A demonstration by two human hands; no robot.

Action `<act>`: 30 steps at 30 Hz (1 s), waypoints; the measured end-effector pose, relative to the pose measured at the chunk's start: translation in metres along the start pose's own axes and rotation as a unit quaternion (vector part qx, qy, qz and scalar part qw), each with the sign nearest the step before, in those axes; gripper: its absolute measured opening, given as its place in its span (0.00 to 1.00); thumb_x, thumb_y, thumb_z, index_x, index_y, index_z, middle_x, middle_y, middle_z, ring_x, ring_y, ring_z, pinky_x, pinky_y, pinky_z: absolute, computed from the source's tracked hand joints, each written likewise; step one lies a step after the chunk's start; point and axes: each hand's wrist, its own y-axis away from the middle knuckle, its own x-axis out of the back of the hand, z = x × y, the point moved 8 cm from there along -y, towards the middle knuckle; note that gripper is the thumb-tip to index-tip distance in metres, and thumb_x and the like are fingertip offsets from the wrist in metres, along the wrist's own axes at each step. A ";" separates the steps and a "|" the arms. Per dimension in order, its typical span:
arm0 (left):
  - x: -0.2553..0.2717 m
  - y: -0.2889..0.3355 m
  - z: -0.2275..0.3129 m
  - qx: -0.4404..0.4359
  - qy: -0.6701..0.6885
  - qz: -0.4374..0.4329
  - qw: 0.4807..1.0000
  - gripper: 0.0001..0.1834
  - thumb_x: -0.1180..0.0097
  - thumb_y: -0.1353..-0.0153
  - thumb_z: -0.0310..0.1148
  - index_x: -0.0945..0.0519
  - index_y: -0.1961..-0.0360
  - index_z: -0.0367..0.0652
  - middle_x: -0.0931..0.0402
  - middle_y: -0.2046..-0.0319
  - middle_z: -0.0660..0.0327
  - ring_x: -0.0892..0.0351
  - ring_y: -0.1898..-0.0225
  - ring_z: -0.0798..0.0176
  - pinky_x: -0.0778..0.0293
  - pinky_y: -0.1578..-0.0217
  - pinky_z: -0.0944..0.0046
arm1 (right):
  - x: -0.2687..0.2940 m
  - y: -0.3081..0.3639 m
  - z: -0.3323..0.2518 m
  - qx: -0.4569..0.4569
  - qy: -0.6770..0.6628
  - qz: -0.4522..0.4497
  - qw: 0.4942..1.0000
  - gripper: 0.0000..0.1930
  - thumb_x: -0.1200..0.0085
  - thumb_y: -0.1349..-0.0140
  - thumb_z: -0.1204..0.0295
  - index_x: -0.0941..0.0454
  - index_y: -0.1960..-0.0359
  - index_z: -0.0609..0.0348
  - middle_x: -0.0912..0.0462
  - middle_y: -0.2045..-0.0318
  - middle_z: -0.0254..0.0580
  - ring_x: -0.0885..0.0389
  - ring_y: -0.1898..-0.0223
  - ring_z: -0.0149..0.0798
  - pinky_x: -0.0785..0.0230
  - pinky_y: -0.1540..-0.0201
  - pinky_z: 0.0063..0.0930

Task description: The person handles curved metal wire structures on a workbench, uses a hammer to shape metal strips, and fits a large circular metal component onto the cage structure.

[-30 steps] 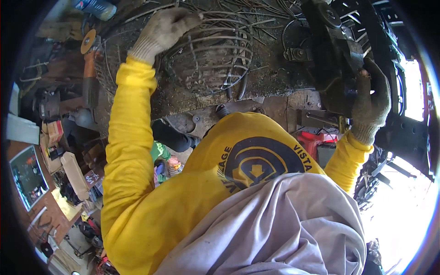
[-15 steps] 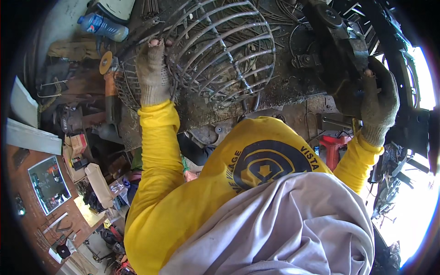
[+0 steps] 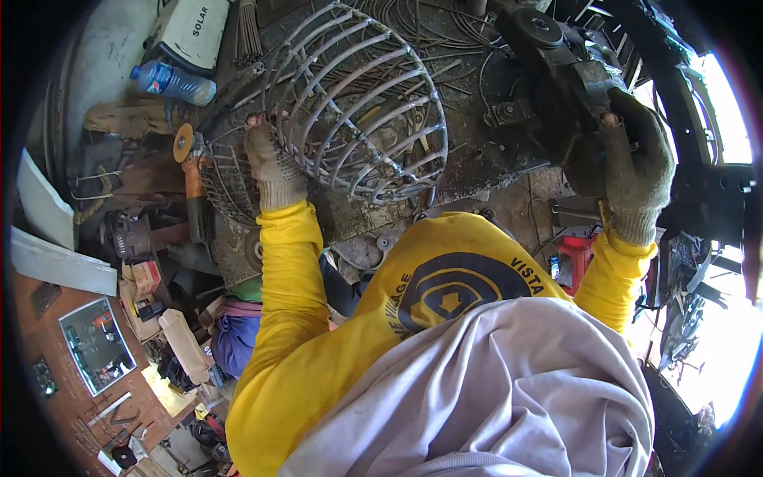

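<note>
A round cage of bent, welded metal rods (image 3: 362, 131) sits on a dark, worn workbench (image 3: 358, 225). My left hand (image 3: 274, 163), in a knitted work glove with bare fingertips, is closed on the cage's left rim. My right hand (image 3: 642, 163), gloved too, is at the right beside a dark, heavy metal machine (image 3: 568, 119) with a round disc on top. Its fingers curl in, but what they close on is hidden. Just left of the cage lies a smaller rod grid (image 3: 226, 179).
An angle grinder (image 3: 193, 183) with an orange disc lies left of my left hand. Behind it are a plastic bottle (image 3: 173, 83) and a bundle of thin rods (image 3: 248, 36). Loose rods (image 3: 397, 20) cover the bench's back. A red stool (image 3: 576, 258) stands below, at right.
The cage has tilted and shifted left relative to the bench, with my left hand still on its rim. My right hand stays by the machine. The whole view has shifted slightly.
</note>
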 end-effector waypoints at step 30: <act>-0.015 0.024 0.016 0.142 0.391 -0.348 0.840 0.33 0.51 0.33 0.46 0.33 0.37 0.29 0.35 0.35 0.34 0.31 0.36 0.35 0.36 0.35 0.34 | 0.002 0.001 -0.003 0.026 0.017 0.014 0.999 0.14 0.35 0.40 0.68 0.15 0.53 0.57 0.14 0.59 0.46 0.14 0.56 0.45 0.25 0.49 0.36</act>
